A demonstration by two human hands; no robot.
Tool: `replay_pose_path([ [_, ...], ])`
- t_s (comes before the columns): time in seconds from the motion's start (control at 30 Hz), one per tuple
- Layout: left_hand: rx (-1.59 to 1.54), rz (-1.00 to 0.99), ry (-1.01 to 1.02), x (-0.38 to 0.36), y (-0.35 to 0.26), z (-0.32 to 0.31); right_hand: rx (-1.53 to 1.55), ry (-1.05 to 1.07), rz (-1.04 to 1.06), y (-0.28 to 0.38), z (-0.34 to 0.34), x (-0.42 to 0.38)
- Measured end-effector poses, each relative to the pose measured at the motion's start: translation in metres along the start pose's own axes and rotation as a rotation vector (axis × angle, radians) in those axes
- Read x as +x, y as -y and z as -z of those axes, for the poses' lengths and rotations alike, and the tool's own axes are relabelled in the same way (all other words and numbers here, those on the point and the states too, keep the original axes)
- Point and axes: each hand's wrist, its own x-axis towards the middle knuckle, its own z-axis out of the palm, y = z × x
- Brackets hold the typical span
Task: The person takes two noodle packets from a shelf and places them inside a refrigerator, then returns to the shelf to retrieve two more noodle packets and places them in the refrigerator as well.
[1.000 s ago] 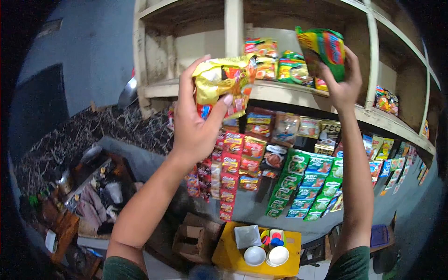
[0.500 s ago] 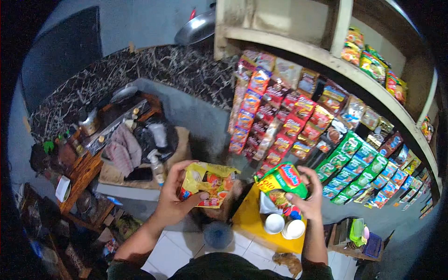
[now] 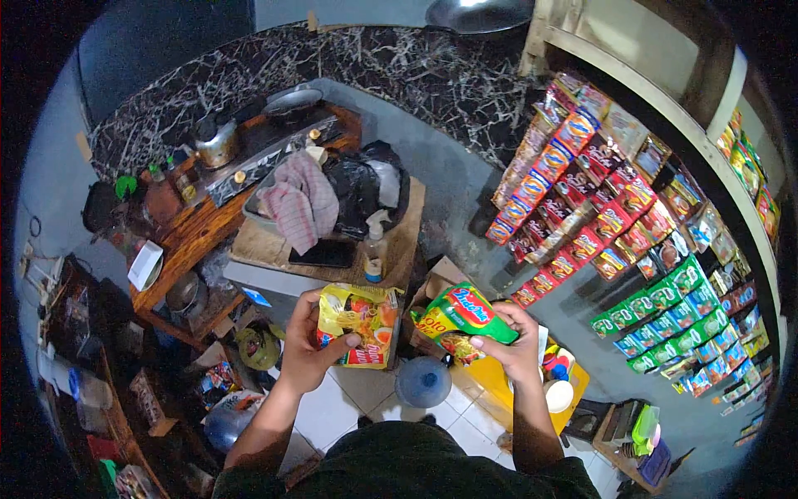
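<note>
My left hand (image 3: 314, 348) is closed around a yellow instant noodle packet (image 3: 359, 323), its thumb lying across the front. A green and yellow noodle packet (image 3: 467, 318) is gripped by its right side in my right hand (image 3: 514, 343). Both packets are held up in front of me, a short distance apart, with their printed fronts facing me. Beneath the green packet stands a yellow surface (image 3: 490, 384) with white containers (image 3: 559, 396) on it.
Hanging sachet strips (image 3: 615, 216) cover the right wall. Ahead, a table (image 3: 407, 241) bears a striped cloth (image 3: 301, 200), a black phone (image 3: 322, 253) and a spray bottle (image 3: 375, 249). A stove (image 3: 274, 158) with a kettle (image 3: 216, 143) is at left. A blue water jug (image 3: 423, 382) stands below.
The view has turned left, so the table and stove now appear farther right. Both hands still hold their packets; the green packet is tilted more and lies closer to the yellow one.
</note>
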Motion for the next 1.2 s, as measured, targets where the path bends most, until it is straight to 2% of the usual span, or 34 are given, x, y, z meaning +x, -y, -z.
replay_pose_path([
  [0.2, 0.024, -0.036, -0.087, -0.01, 0.0, -0.004, -0.07, 0.075, -0.015, -0.007, -0.006, 0.012],
  [0.27, 0.072, -0.005, -0.153, -0.014, 0.005, -0.01, 0.053, 0.094, 0.0, -0.014, -0.001, 0.018],
  [0.3, 0.022, -0.027, -0.221, -0.015, 0.005, -0.018, 0.053, 0.101, -0.013, -0.012, 0.0, 0.021],
  [0.4, 0.032, 0.031, -0.258, -0.021, 0.006, -0.026, 0.011, 0.091, -0.028, -0.023, 0.01, 0.026],
  [0.47, -0.02, 0.032, -0.298, -0.025, 0.008, -0.035, 0.067, 0.08, -0.073, -0.031, 0.015, 0.025],
  [0.57, -0.003, 0.057, -0.352, -0.035, 0.017, -0.044, 0.331, 0.091, -0.248, -0.048, 0.022, 0.023],
  [0.73, -0.045, 0.156, -0.477, -0.059, 0.03, -0.05, 0.443, 0.115, -0.407, -0.068, 0.017, 0.018],
  [0.97, -0.083, 0.172, -0.564, -0.084, 0.024, -0.03, 0.532, 0.231, -0.56, -0.078, -0.013, 0.017],
  [1.2, -0.068, 0.111, -0.69, -0.119, 0.013, 0.022, 0.586, 0.24, -0.559, -0.075, -0.077, 0.008],
])
